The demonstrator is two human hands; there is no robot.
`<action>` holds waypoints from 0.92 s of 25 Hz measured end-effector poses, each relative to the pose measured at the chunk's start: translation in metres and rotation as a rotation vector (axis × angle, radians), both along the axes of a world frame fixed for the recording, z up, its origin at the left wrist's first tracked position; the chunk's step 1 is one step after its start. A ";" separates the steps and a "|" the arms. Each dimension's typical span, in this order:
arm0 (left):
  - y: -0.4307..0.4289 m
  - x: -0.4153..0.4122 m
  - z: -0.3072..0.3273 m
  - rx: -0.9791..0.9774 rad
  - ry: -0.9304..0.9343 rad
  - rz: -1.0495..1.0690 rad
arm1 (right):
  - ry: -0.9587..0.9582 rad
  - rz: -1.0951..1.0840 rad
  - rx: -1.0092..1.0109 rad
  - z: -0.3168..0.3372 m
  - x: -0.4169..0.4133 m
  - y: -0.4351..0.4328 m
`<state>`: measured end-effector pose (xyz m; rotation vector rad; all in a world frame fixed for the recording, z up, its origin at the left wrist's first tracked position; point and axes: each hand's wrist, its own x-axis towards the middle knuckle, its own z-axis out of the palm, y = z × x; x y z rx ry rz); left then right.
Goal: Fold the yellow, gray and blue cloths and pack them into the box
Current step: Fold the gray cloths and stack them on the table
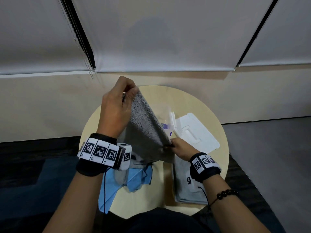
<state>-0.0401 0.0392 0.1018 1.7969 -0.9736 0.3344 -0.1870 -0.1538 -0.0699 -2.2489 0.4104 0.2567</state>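
I hold a gray cloth (pixel 146 128) up over the round table. My left hand (pixel 116 108) pinches its top corner, raised high. My right hand (pixel 182 147) pinches its lower right corner near the table top. A blue cloth (pixel 114 187) lies crumpled on the table's near left side and hangs over the edge, partly under my left wrist. A folded light gray cloth (pixel 188 184) lies on the near right under my right wrist. The clear box (pixel 165 115) stands behind the held cloth, mostly hidden. No yellow cloth is in sight.
The white box lid (pixel 196 132) lies flat on the table's right side. The round pale wooden table (pixel 217 148) stands close to a beige wall. Dark carpet surrounds it. Both wrists wear marker bands.
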 end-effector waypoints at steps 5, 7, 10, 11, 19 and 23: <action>0.004 0.003 -0.002 -0.027 0.080 -0.025 | 0.035 -0.126 -0.008 -0.024 -0.005 -0.001; 0.005 0.003 0.000 -0.030 0.123 -0.068 | -0.013 -0.132 -0.072 -0.024 -0.001 0.000; 0.009 0.001 0.002 -0.022 0.188 -0.151 | -0.076 -0.242 -0.222 -0.009 0.006 0.002; 0.010 0.000 0.003 -0.020 0.204 -0.176 | -0.084 -0.288 -0.157 -0.001 0.007 0.003; 0.009 -0.026 0.008 0.056 0.367 -0.543 | -0.109 -0.746 0.776 0.020 0.018 0.014; 0.000 -0.023 -0.013 0.095 0.452 -0.529 | -0.262 -0.667 0.711 0.031 0.026 0.016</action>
